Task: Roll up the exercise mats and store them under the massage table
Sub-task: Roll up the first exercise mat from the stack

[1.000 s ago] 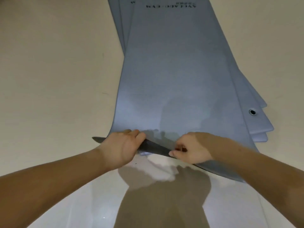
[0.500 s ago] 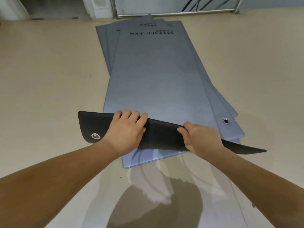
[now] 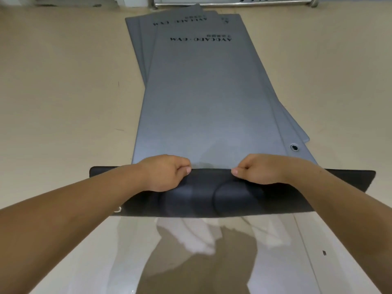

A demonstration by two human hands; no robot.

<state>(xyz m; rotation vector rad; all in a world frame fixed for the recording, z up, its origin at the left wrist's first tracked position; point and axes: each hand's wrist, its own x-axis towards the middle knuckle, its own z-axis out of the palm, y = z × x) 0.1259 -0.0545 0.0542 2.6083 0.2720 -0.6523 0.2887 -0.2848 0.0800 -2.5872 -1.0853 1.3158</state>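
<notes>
The fingers of my left hand (image 3: 167, 172) and right hand (image 3: 261, 169) are hidden behind the turned-up black underside of the top grey foam mat (image 3: 207, 102). My left forearm (image 3: 74, 209) covers most of a small metal eyelet (image 3: 118, 209). The grey mats underneath (image 3: 137, 43) show only narrow edges, and the small characters (image 3: 219, 36) beside the printed name are too tiny to read.

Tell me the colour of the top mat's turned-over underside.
The underside is plain black; the head view shows it best.
</notes>
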